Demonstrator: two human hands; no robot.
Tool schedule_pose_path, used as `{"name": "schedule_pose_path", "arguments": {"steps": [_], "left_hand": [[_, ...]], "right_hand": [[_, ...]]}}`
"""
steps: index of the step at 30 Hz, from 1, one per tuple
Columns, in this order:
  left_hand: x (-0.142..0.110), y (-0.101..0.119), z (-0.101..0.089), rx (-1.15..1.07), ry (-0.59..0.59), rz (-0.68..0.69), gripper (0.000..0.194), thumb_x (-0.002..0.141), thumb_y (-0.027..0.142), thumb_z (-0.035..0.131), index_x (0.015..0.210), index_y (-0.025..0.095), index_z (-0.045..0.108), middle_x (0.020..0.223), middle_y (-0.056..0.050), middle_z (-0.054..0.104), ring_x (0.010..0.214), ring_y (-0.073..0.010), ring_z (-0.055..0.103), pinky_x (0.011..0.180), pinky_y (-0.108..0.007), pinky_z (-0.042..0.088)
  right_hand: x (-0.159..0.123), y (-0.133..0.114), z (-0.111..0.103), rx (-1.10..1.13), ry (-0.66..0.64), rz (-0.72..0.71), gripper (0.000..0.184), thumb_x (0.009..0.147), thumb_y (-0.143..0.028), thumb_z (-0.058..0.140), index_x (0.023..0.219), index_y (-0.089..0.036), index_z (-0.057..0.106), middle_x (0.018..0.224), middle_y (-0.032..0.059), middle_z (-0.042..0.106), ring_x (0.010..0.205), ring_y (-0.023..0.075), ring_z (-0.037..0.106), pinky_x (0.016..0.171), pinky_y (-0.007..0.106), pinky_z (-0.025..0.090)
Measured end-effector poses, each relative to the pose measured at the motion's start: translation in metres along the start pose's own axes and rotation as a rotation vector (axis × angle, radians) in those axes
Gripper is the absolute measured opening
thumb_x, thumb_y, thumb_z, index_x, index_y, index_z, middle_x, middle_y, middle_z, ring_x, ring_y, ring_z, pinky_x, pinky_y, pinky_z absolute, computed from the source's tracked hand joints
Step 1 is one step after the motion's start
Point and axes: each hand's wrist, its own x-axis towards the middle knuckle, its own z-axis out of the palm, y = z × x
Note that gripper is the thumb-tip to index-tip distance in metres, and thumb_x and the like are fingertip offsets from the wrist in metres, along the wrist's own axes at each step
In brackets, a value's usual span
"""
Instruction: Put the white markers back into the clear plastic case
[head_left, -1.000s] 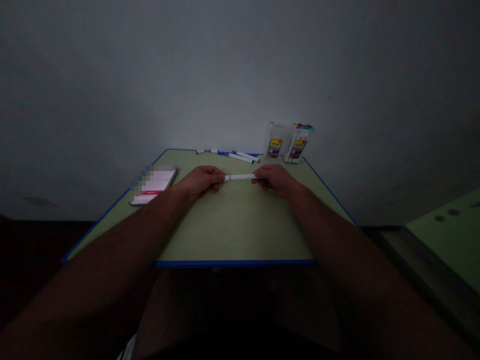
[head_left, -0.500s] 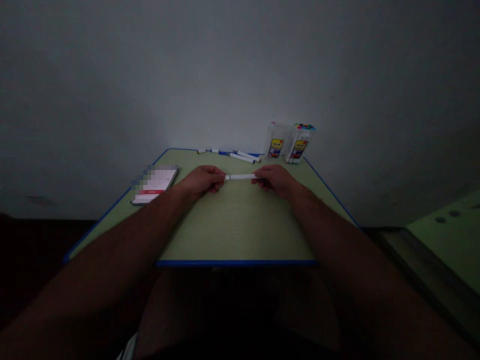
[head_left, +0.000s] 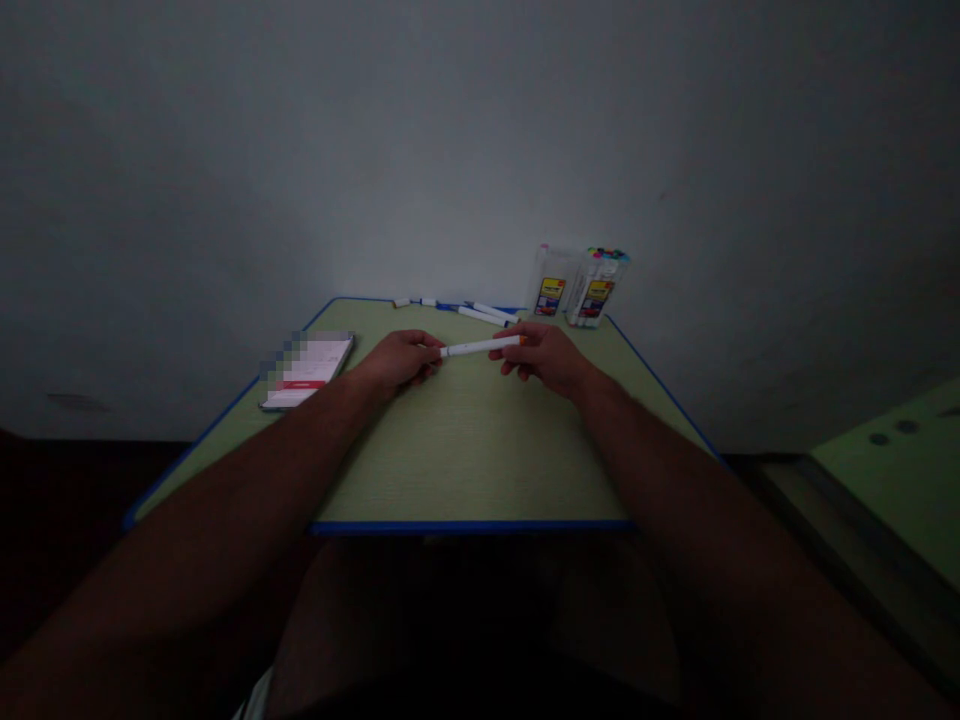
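A white marker (head_left: 476,347) with an orange right end spans the gap between my two hands, slightly above the middle of the table. My left hand (head_left: 409,360) pinches its left end between thumb and fingers, near a thin dark ring. At the other end, my right hand (head_left: 541,353) has its thumb in front and fingers behind the barrel, holding it loosely. The marker tilts a little, right end higher. Behind it lie two uncapped white markers (head_left: 484,315), side by side, and two loose caps (head_left: 427,302) near the back edge.
Two clear plastic marker cases (head_left: 550,285) stand at the back right against the wall; the right-hand case (head_left: 598,290) contains several colourful-ended markers. A phone (head_left: 311,370) with a lit screen lies on the left. Blue edging borders the green table (head_left: 480,460).
The marker has tilted, its right end rising. My right-hand fingers have shifted left along the barrel, so the orange end now shows. My left hand keeps its pinch, slightly further left.
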Motion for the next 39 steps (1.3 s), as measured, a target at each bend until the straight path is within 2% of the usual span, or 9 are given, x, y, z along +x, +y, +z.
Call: {"name": "schedule_pose_path", "arguments": {"steps": [11, 17, 24, 32, 39], "left_hand": [[0.004, -0.005, -0.001, 0.022, -0.012, 0.018, 0.009, 0.081, 0.009, 0.066, 0.077, 0.016, 0.067, 0.065, -0.002, 0.064, 0.044, -0.0083, 0.048, 0.042, -0.023, 0.031], [0.001, -0.001, -0.001, 0.002, -0.008, -0.01, 0.009, 0.08, 0.009, 0.065, 0.075, 0.016, 0.067, 0.065, -0.003, 0.064, 0.045, -0.0091, 0.049, 0.041, -0.023, 0.032], [-0.002, 0.002, -0.003, -0.064, -0.125, -0.016, 0.015, 0.078, 0.013, 0.067, 0.064, 0.015, 0.063, 0.062, -0.005, 0.063, 0.046, -0.0088, 0.05, 0.04, -0.021, 0.032], [-0.01, 0.009, -0.001, -0.105, -0.27, -0.069, 0.014, 0.076, 0.016, 0.072, 0.066, 0.014, 0.063, 0.062, -0.005, 0.065, 0.046, -0.0089, 0.053, 0.04, -0.019, 0.034], [-0.015, 0.016, 0.002, -0.146, -0.335, -0.1, 0.02, 0.086, 0.02, 0.062, 0.069, 0.01, 0.068, 0.064, -0.009, 0.069, 0.046, -0.0088, 0.054, 0.043, -0.02, 0.038]], "right_hand": [[0.0, 0.002, 0.001, -0.053, -0.015, -0.078, 0.035, 0.062, -0.027, 0.084, 0.093, -0.015, 0.073, 0.079, 0.005, 0.075, 0.057, 0.013, 0.067, 0.04, 0.019, 0.042], [0.0, -0.001, 0.001, -0.072, 0.045, -0.041, 0.03, 0.063, -0.026, 0.083, 0.09, -0.016, 0.074, 0.073, 0.0028, 0.072, 0.057, 0.0115, 0.065, 0.041, 0.018, 0.042], [0.004, 0.002, -0.005, -0.105, 0.201, 0.037, 0.012, 0.069, -0.016, 0.07, 0.08, -0.014, 0.074, 0.053, -0.0025, 0.057, 0.047, 0.0089, 0.052, 0.039, 0.019, 0.04], [0.006, 0.005, -0.01, -0.157, 0.209, 0.136, 0.014, 0.073, -0.011, 0.067, 0.084, -0.014, 0.074, 0.059, -0.0009, 0.061, 0.047, 0.008, 0.051, 0.037, 0.018, 0.037], [0.005, 0.004, -0.01, -0.176, 0.184, 0.202, 0.013, 0.075, -0.008, 0.067, 0.084, -0.015, 0.073, 0.062, 0.0003, 0.062, 0.046, 0.0083, 0.051, 0.035, 0.018, 0.036]]}}
